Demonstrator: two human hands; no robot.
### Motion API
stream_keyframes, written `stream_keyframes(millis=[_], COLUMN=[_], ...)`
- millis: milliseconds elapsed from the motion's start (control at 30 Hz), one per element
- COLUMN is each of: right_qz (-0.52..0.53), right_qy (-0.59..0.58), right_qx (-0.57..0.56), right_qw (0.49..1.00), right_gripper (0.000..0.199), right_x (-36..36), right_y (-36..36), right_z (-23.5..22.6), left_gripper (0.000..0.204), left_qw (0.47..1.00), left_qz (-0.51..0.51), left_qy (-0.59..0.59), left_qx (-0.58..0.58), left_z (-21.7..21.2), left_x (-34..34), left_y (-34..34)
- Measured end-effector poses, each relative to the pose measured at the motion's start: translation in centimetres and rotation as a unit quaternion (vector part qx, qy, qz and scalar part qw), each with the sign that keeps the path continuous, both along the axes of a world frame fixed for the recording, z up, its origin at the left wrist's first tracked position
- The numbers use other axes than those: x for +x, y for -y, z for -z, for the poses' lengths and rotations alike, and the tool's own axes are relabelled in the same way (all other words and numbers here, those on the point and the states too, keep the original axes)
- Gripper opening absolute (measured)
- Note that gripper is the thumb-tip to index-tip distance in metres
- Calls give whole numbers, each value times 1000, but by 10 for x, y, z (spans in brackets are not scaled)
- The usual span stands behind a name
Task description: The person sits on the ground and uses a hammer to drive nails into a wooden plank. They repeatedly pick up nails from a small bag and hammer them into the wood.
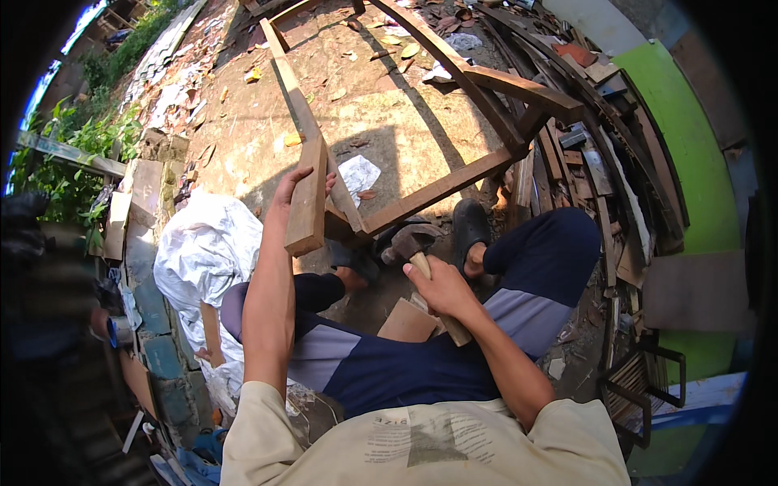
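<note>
A large wooden frame (442, 190) of brown beams stands in front of me, stretching away to the far edge. My left hand (293, 188) is wrapped round a short thick wooden post (307, 198) at the frame's near left corner; some of its fingers are hidden behind the wood. In my right hand (442, 285) is a claw hammer, held by its pale wooden handle (421, 262). The dark, worn hammer head (412, 240) points up and away from me, just below the frame's near beam. That hand sits above my lap, apart from the frame.
A white sack (209, 247) lies at my left beside a low block wall (154, 287). Scrap planks (596, 182) pile up on the right, before a green panel (668, 105). A wood offcut (408, 321) is between my legs. Leaves and litter dot the ground.
</note>
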State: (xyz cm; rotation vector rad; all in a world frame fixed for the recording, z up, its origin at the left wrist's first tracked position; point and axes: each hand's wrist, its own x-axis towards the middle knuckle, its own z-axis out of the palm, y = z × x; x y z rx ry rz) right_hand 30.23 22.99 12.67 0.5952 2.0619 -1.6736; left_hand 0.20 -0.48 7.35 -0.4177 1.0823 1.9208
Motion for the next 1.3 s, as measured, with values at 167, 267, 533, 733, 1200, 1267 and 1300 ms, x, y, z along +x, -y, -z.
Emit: stream_keyframes(millis=[167,267,533,733,1200,1267,1300], right_qz=[13,28,29,43,77,141,173], right_qy=[-24,-9,36,44,49,26,12], right_qx=[21,3,36,-36,-100,-106,-115], right_qw=[999,1000,998,997,991,984,978], right_gripper=[47,47,47,41,48,48,47], right_x=[-6,-11,-12,-42,-321,-317,-313], right_y=[-7,0,11,25,28,37,42], right_z=[50,56,93,93,113,117,121], left_gripper=[63,69,66,55,58,58,58], left_qw=[983,965,942,934,951,955,955], left_qz=[-25,-19,-73,-85,-73,-85,-86], left_qy=[14,25,39,70,-14,-35,-33], left_qx=[183,261,326,341,299,282,281], left_z=[24,50,64,70,86,89,88], left_x=[1,-11,-7,-13,-20,-19,-19], left_y=[-1,19,-2,-11,-13,-10,-10])
